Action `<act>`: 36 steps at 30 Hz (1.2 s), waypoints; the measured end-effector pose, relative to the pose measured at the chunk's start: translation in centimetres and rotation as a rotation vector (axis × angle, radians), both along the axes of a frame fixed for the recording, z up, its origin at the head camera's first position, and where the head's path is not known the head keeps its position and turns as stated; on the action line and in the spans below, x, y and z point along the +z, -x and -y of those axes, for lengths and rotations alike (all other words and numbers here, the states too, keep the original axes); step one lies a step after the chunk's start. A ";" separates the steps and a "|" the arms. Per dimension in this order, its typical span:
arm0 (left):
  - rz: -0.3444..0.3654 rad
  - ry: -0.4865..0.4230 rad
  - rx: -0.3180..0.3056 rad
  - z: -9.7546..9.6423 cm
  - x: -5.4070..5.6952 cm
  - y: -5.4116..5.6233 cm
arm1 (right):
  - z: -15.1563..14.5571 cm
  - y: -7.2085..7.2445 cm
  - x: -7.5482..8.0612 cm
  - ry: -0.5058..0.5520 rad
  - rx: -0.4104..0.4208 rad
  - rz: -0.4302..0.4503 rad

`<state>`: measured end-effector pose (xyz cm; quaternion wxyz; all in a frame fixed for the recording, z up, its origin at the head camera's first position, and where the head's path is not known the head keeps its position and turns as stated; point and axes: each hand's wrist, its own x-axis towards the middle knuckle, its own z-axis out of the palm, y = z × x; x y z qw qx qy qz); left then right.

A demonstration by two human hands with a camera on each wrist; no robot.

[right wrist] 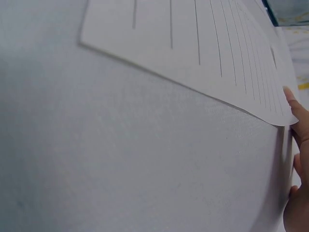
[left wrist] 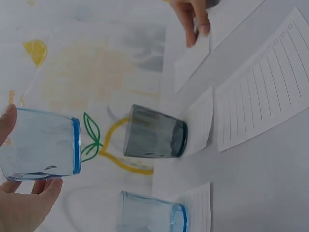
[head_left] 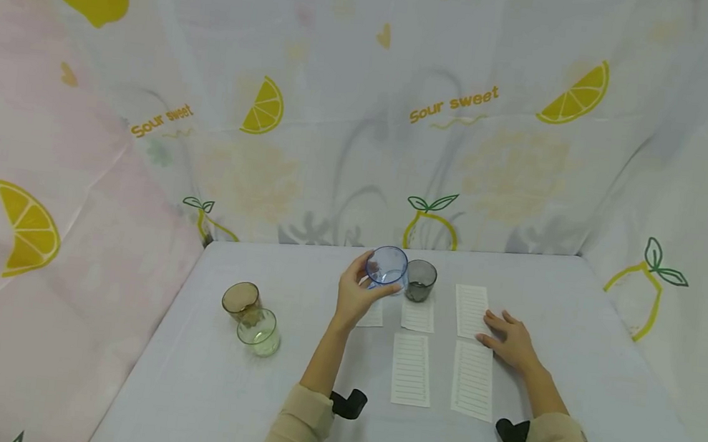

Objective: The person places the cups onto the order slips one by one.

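Note:
My left hand (head_left: 357, 295) grips a clear blue glass (head_left: 387, 265) in the air, thumb on one side and fingers on the other. In the left wrist view a second blue glass (left wrist: 152, 212) stands on a lined paper sheet, mostly hidden in the head view. Just right of the held one, a grey glass (head_left: 420, 281) stands upright on another sheet (head_left: 418, 318). My right hand (head_left: 512, 344), fingers spread and relaxed, touches the edge of the far right sheet (head_left: 470, 311). Its thumb lies by the top of the near right sheet (head_left: 473, 381).
On the left of the white-covered table (head_left: 193, 391), a brown glass (head_left: 241, 298) and a pale green glass (head_left: 259, 333) stand close together. A lined sheet (head_left: 412, 371) lies in the front middle. A lemon-print cloth (head_left: 333, 175) hangs behind the table.

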<state>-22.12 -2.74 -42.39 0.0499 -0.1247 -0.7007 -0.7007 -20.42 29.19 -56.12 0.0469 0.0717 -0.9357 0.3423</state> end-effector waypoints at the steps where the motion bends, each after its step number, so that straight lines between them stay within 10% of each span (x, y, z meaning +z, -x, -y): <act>1: -0.003 0.006 0.007 -0.2 -0.4 0.3 | 0.0 0.0 0.0 0.001 0.001 -0.003; 6: 0.011 0.022 0.031 -1.2 -2.3 1.9 | 0.0 0.0 0.0 0.002 0.001 0.003; 16: -0.027 0.037 0.009 -3.9 0.7 0.8 | 0.0 -0.1 0.1 0.003 0.002 -0.011; 24: -0.039 0.020 0.004 -5.7 -1.6 3.4 | 0.0 -0.1 -0.2 0.022 0.008 -0.048; 36: -0.029 0.123 -0.009 -8.8 -2.1 5.4 | -0.1 0.1 -0.5 0.008 0.008 -0.036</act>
